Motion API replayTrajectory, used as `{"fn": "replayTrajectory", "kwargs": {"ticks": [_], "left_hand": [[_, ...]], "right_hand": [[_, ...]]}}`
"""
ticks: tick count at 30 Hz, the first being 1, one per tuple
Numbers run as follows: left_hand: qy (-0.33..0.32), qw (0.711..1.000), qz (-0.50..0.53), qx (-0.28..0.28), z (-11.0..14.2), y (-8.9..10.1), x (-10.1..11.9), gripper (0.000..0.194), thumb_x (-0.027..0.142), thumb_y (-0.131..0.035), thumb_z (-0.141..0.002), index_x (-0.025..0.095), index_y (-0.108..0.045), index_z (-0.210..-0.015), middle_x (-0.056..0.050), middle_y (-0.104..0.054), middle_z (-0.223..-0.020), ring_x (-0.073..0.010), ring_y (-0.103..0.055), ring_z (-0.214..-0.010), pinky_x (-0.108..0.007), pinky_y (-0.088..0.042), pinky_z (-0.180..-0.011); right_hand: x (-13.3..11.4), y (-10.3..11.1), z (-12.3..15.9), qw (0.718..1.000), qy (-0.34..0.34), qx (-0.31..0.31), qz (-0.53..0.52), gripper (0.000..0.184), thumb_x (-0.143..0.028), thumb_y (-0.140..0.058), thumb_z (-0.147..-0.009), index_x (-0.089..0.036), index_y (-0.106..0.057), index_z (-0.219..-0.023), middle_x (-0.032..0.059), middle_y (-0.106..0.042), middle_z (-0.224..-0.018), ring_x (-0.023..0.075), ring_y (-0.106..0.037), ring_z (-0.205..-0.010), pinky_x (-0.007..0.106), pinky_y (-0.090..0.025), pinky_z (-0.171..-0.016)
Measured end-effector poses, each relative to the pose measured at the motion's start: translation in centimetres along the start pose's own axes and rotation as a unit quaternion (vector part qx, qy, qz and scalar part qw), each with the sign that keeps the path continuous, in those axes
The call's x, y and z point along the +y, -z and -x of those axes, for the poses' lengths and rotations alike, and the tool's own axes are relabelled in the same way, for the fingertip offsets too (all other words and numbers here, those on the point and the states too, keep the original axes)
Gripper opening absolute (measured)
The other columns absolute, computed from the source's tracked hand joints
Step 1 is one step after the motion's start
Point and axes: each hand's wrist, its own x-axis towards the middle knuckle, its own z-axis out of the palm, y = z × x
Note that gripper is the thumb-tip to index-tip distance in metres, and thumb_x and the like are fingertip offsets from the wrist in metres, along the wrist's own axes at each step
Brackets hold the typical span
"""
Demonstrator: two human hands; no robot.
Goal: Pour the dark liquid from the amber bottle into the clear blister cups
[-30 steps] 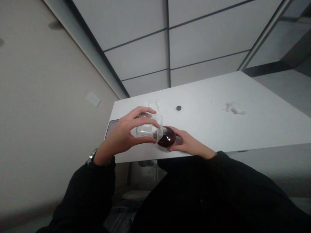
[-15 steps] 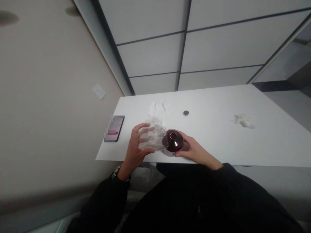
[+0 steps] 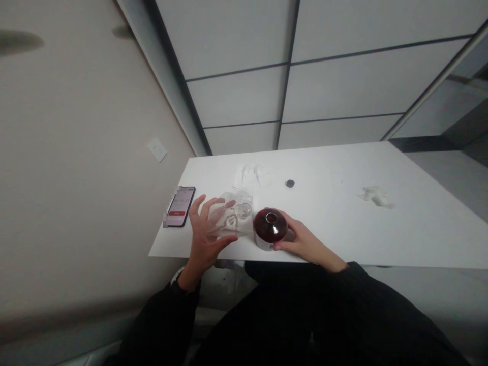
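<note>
My right hand (image 3: 297,235) is wrapped around a dark reddish-brown round bottle (image 3: 263,229) that stands upright near the table's front edge. Its narrow neck has no cap on it. To the left, my left hand (image 3: 206,234) has its fingers spread and thumb stretched out around a clear moulded plastic package (image 3: 244,223). Some of these fingers show through the plastic, and whether they still touch it is hard to see. A small dark round cap (image 3: 290,183) lies beyond the bottle.
A phone (image 3: 181,206) with a lit screen lies at the left of the white table (image 3: 328,203). Clear pieces on a white sheet (image 3: 246,176) lie at the back. A crumpled tissue (image 3: 376,196) is on the right. A wall with a socket (image 3: 157,150) borders the left.
My left hand has moved left and its fingers have spread wider. The clear package has shifted away from in front of the bottle. My right hand stays on the bottle.
</note>
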Motion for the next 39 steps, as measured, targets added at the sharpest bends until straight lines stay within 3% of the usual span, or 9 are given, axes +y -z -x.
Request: {"fn": "replayTrajectory", "kwargs": {"ticks": [5, 10, 14, 16, 19, 22, 27, 34, 39], "left_hand": [[-0.032, 0.998, -0.012, -0.049, -2.5, 0.9, 1.0, 0.086, 0.045, -0.093, -0.075, 0.033, -0.048, -0.148, -0.013, -0.062, -0.149, -0.0326, -0.063, -0.139, -0.048, -0.058, -0.113], [-0.041, 0.987, -0.069, -0.140, -4.5, 1.1, 2.8, 0.088, 0.039, -0.092, -0.078, 0.036, -0.050, -0.155, -0.012, -0.058, -0.157, -0.0298, -0.059, -0.143, -0.047, -0.056, -0.116], [-0.055, 0.969, -0.136, -0.198, -5.7, 1.2, 4.2, 0.086, 0.041, -0.085, -0.085, 0.038, -0.044, -0.161, -0.013, -0.052, -0.162, -0.0302, -0.061, -0.141, -0.044, -0.066, -0.102], [-0.093, 0.952, -0.183, -0.227, -6.4, 1.3, 4.9, 0.088, 0.043, -0.082, -0.087, 0.038, -0.038, -0.164, -0.014, -0.053, -0.162, -0.0298, -0.064, -0.138, -0.042, -0.068, -0.097], [-0.158, 0.913, -0.264, -0.266, -7.5, 1.3, 6.2, 0.088, 0.042, -0.078, -0.090, 0.037, -0.034, -0.166, -0.014, -0.055, -0.160, -0.0306, -0.059, -0.143, -0.048, -0.060, -0.110], [-0.185, 0.873, -0.329, -0.310, -8.5, 1.2, 7.6, 0.085, 0.041, -0.073, -0.095, 0.032, -0.030, -0.168, -0.016, -0.052, -0.162, -0.0319, -0.052, -0.149, -0.052, -0.050, -0.121], [-0.220, 0.804, -0.413, -0.367, -10.1, 0.6, 9.9, 0.078, 0.043, -0.063, -0.102, 0.026, -0.027, -0.169, -0.020, -0.051, -0.160, -0.0327, -0.052, -0.148, -0.049, -0.050, -0.119], [-0.195, 0.740, -0.470, -0.440, -12.1, -1.6, 12.8, 0.069, 0.046, -0.054, -0.107, 0.027, -0.028, -0.168, -0.017, -0.052, -0.158, -0.0313, -0.052, -0.144, -0.044, -0.052, -0.111], [-0.171, 0.732, -0.472, -0.461, -12.8, -3.1, 13.9, 0.062, 0.045, -0.054, -0.107, 0.029, -0.037, -0.165, -0.014, -0.053, -0.158, -0.0318, -0.053, -0.141, -0.043, -0.050, -0.110]], "right_hand": [[-0.3, 0.0, 0.0, 1.000, 0.000, -0.002, -0.002, 0.087, -0.060, -0.087, -0.079, -0.029, -0.054, -0.152, 0.0129, -0.060, -0.155, 0.0384, -0.054, -0.146, 0.062, -0.035, -0.126], [-0.5, 0.0, -0.1, 1.000, 0.015, -0.002, 0.000, 0.088, -0.060, -0.087, -0.079, -0.028, -0.053, -0.154, 0.0138, -0.058, -0.158, 0.0392, -0.052, -0.148, 0.063, -0.035, -0.126], [-0.7, 0.0, -0.2, 1.000, 0.012, -0.001, 0.000, 0.089, -0.058, -0.087, -0.079, -0.028, -0.051, -0.155, 0.0141, -0.057, -0.158, 0.0392, -0.052, -0.148, 0.063, -0.035, -0.127], [-0.7, 0.0, -0.2, 1.000, 0.013, -0.003, -0.002, 0.089, -0.057, -0.088, -0.079, -0.028, -0.051, -0.155, 0.0139, -0.058, -0.158, 0.0386, -0.053, -0.148, 0.063, -0.035, -0.127], [-0.8, 0.0, -0.2, 1.000, 0.011, -0.006, -0.005, 0.088, -0.057, -0.088, -0.079, -0.028, -0.051, -0.154, 0.0140, -0.058, -0.157, 0.0381, -0.054, -0.146, 0.063, -0.037, -0.126], [-0.8, 0.0, -0.2, 1.000, 0.009, -0.002, -0.003, 0.088, -0.057, -0.088, -0.079, -0.028, -0.052, -0.154, 0.0137, -0.057, -0.159, 0.0378, -0.053, -0.147, 0.063, -0.036, -0.126], [-0.8, 0.0, -0.1, 1.000, 0.006, 0.003, 0.012, 0.089, -0.055, -0.088, -0.079, -0.028, -0.051, -0.155, 0.0128, -0.058, -0.158, 0.0373, -0.052, -0.148, 0.062, -0.033, -0.128], [-1.5, 0.0, -0.1, 1.000, 0.001, 0.000, 0.018, 0.075, -0.058, -0.084, -0.083, -0.026, -0.059, -0.147, 0.0120, -0.070, -0.139, 0.0370, -0.066, -0.130, 0.060, -0.047, -0.116], [-1.9, 0.1, -0.1, 1.000, 0.007, -0.006, 0.006, 0.066, -0.058, -0.083, -0.084, -0.026, -0.064, -0.139, 0.0099, -0.073, -0.133, 0.0365, -0.068, -0.122, 0.060, -0.051, -0.111]]}}
